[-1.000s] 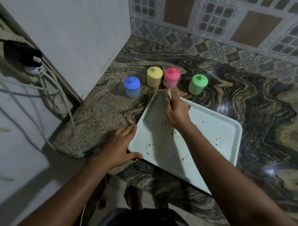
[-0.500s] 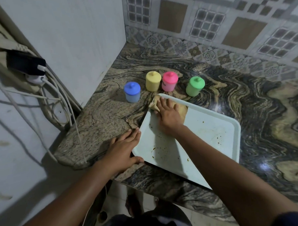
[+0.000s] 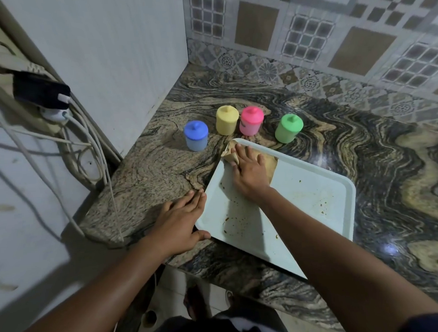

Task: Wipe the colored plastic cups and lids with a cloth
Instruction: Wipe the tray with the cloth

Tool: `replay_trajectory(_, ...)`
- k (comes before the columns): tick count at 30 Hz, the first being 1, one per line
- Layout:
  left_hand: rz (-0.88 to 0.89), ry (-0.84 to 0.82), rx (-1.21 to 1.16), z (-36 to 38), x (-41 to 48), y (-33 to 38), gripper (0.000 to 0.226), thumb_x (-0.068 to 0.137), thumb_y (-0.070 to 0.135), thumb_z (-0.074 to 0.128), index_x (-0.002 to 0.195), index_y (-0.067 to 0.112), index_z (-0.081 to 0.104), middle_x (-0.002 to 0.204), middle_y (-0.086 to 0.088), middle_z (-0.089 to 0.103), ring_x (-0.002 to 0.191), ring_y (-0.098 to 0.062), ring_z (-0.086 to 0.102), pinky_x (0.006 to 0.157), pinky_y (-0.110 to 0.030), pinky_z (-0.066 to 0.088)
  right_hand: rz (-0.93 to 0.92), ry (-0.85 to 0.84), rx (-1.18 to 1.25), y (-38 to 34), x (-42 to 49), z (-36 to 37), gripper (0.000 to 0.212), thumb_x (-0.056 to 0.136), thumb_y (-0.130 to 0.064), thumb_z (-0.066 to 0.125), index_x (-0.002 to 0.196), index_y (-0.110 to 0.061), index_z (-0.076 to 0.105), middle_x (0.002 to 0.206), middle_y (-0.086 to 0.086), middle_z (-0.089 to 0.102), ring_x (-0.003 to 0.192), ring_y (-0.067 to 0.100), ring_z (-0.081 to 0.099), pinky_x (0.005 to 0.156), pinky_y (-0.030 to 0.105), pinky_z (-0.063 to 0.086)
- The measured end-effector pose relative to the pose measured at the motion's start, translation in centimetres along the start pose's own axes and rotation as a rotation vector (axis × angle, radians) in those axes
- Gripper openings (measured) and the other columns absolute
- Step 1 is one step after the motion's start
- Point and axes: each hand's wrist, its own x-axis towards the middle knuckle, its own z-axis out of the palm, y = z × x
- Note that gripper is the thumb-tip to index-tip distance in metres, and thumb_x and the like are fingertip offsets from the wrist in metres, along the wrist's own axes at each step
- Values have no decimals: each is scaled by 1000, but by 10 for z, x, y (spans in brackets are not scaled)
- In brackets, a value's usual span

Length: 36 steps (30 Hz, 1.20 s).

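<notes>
The marbled tabletop point(image 3: 361, 148) carries a soiled pale tray point(image 3: 313, 199). The left hand point(image 3: 180, 221) rests against the tray's left rim, fingers straight. The right hand point(image 3: 250, 172), fingers extended flat, presses the tan cloth point(image 3: 268, 164) into the tray's far corner. Lidded blue cup point(image 3: 196, 139), yellow cup point(image 3: 227, 120), pink cup point(image 3: 251, 121) and green cup point(image 3: 288, 128) stand just beyond.

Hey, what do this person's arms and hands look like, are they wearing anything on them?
Both the left hand and right hand are ungloved, with no rings, watch or bracelet visible. Forearms are uncovered; a dark sleeve edge shows at the right upper arm.
</notes>
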Motion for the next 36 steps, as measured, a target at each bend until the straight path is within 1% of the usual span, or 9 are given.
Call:
replay_trajectory(6, -43, 3, 83, -1, -4, 10, 93, 97, 68, 34, 159, 18, -14, 169, 5, -12, 155, -13, -14, 116, -48, 16, -55, -49, 18, -1, -7, 3, 57, 109, -39, 27, 162, -18, 22, 171, -3, 12, 159, 27, 2, 126, 55, 4)
replay_trajectory(13, -50, 4, 77, -2, -4, 12, 92, 97, 66, 35, 160, 16, -10, 169, 3, -10, 155, -14, -12, 115, -48, 17, -174, -102, 92, -23, -66, 19, 71, 99, -51, 11, 161, -18, 24, 170, -3, 14, 158, 24, 2, 126, 52, 1)
replay_trajectory(16, -56, 13, 63, -1, -4, 13, 86, 98, 63, 40, 161, 15, 7, 170, 3, -7, 155, -13, -12, 113, -49, 17, -238, -134, 94, -30, -93, 29, 62, 105, -45, 21, 161, -19, 25, 170, -4, 13, 158, 21, 1, 125, 50, -1)
replay_trajectory(17, -58, 20, 60, -1, -4, 13, 85, 98, 61, 41, 161, 15, 8, 170, 4, -6, 155, -12, -13, 113, -49, 17, -253, -145, 101, -32, -101, 31, 57, 108, -40, 26, 161, -20, 25, 170, -5, 13, 158, 21, 0, 125, 48, -3)
replay_trajectory(20, -72, 17, 61, -2, -5, 13, 89, 98, 54, 43, 160, 15, -7, 170, 5, -5, 155, -11, -13, 113, -49, 18, -294, -198, 125, -41, -121, 33, 55, 110, -35, 30, 162, -20, 23, 170, -4, 14, 158, 19, -3, 125, 44, -8)
replay_trajectory(23, -77, -1, 72, -4, -5, 14, 91, 93, 40, 48, 160, 16, -10, 170, 5, -3, 155, -11, -12, 112, -52, 20, -325, -234, 164, -48, -138, 31, 52, 109, -32, 32, 158, -15, 34, 168, 0, 22, 158, 18, 1, 125, 42, -9)
replay_trajectory(27, -91, -33, 101, -8, -6, 16, 95, 90, 37, 51, 159, 16, -11, 170, 4, -4, 155, -12, -12, 111, -54, 22, -297, -262, 267, -49, -143, 24, 53, 108, -30, 32, 158, -13, 34, 164, 4, 34, 158, 18, 8, 127, 43, -4)
replay_trajectory(33, -100, -67, 139, -9, -7, 17, 106, 86, 37, 59, 158, 15, -15, 170, 4, -8, 155, -12, -14, 111, -53, 22, -296, -270, 371, -51, -159, 17, 45, 111, -22, 34, 155, -16, 41, 159, 7, 43, 156, 17, 19, 128, 38, 3)
replay_trajectory(36, -104, -80, 140, -8, -8, 18, 106, 86, 35, 59, 158, 16, -16, 170, 4, -9, 155, -12, -15, 110, -53, 22, -227, -292, 389, -52, -167, 10, 45, 111, -29, 34, 154, -18, 43, 157, 9, 46, 153, 18, 28, 127, 36, 13)
